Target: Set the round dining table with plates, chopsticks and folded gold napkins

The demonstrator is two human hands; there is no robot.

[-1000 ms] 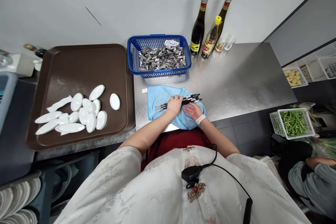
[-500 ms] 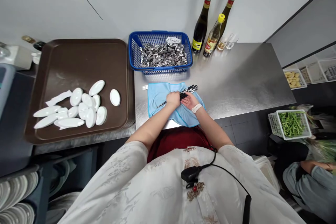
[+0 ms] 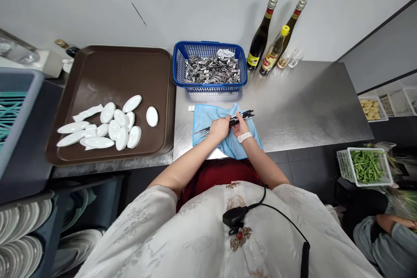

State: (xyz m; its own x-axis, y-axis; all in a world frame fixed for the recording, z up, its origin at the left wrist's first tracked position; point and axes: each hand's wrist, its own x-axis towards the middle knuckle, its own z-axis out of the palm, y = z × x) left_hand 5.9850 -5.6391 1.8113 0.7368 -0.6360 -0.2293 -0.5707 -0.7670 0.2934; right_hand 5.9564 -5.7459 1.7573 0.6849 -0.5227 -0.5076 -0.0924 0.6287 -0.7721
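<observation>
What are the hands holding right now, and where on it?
Both hands grip a bundle of black chopsticks over the blue cloth: left hand around the middle, right hand just beyond it, toward the dark ends.

A restaurant's back-of-house prep area: a stainless-steel counter [image 3: 302, 100] set against a plain white wall, with a blue basket [image 3: 210, 66] of metal utensil rests at the far side, bottles of cooking wine and vinegar [image 3: 260, 39] to its right, a brown serving tray [image 3: 107, 74] of white ceramic spoons [image 3: 104, 124] at left, stacked plates [image 3: 19, 234] on a lower shelf, and crates of green beans [image 3: 366, 166] on the floor at right
</observation>
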